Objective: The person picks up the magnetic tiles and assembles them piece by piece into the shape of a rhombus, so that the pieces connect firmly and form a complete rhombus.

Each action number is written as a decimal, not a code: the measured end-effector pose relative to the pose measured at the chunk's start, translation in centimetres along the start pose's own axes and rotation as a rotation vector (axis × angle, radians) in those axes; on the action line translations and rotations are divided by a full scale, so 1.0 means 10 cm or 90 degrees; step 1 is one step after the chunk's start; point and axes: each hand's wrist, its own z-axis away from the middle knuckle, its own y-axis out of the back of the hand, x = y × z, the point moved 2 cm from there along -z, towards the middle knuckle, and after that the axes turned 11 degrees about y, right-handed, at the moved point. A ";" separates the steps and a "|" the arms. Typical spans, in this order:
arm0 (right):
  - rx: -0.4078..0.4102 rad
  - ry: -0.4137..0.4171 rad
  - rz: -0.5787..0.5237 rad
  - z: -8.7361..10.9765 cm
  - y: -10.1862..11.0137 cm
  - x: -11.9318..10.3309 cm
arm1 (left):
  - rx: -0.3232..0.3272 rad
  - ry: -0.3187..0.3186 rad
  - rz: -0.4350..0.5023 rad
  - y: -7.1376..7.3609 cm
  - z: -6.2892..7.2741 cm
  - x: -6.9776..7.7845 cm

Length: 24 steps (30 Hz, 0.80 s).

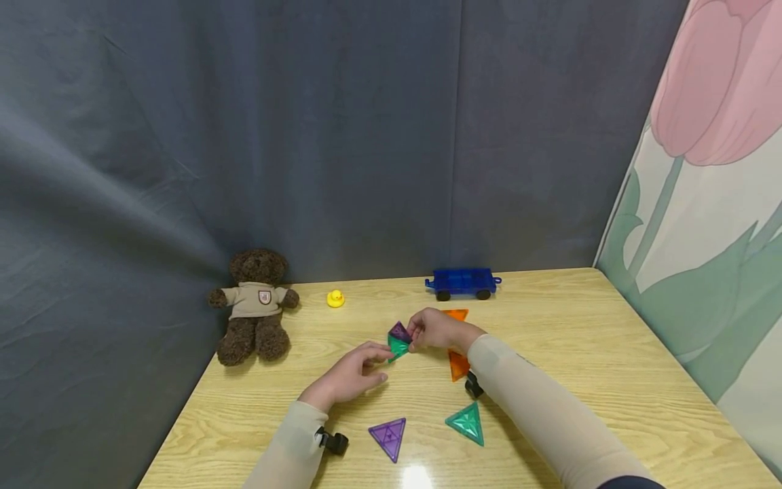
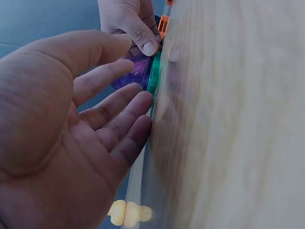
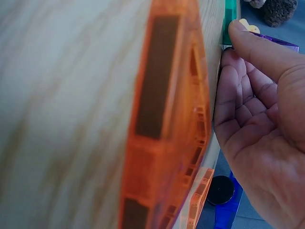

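Observation:
Near the table's middle, a green triangular magnetic tile (image 1: 398,347) lies flat, with a purple triangular magnetic tile (image 1: 400,331) tilted up along its far edge. My right hand (image 1: 435,329) pinches the right corner of the green tile, thumb at the seam with the purple one. From the left, my left hand (image 1: 354,372) reaches in with loosely extended fingers, fingertips right at the green tile (image 2: 155,74). The left wrist view shows the purple tile (image 2: 136,71) standing up behind those fingers. Curled fingers of my right hand (image 3: 267,95) partly hide both tiles in the right wrist view.
Orange tiles (image 1: 458,365) lie beside and under the right forearm. Closer in are a purple triangle (image 1: 389,438) and a green triangle (image 1: 468,424). Along the back stand a teddy bear (image 1: 256,305), a yellow duck (image 1: 335,299) and a blue wheeled wagon (image 1: 463,282).

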 end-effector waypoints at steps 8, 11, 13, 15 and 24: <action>0.005 -0.004 0.009 0.00 0.00 0.04 | -0.004 0.008 0.016 0.00 0.15 0.01; 0.005 -0.007 0.016 0.01 0.00 0.04 | -0.024 0.004 0.029 -0.03 0.20 0.02; 0.005 -0.008 0.021 0.01 0.00 0.03 | -0.034 0.000 0.032 -0.05 0.22 0.02; 0.005 -0.007 0.028 0.02 0.00 0.02 | -0.043 -0.003 0.036 -0.07 0.24 0.03; 0.005 0.004 0.041 0.03 -0.01 -0.01 | -0.085 -0.008 0.050 -0.13 0.33 0.07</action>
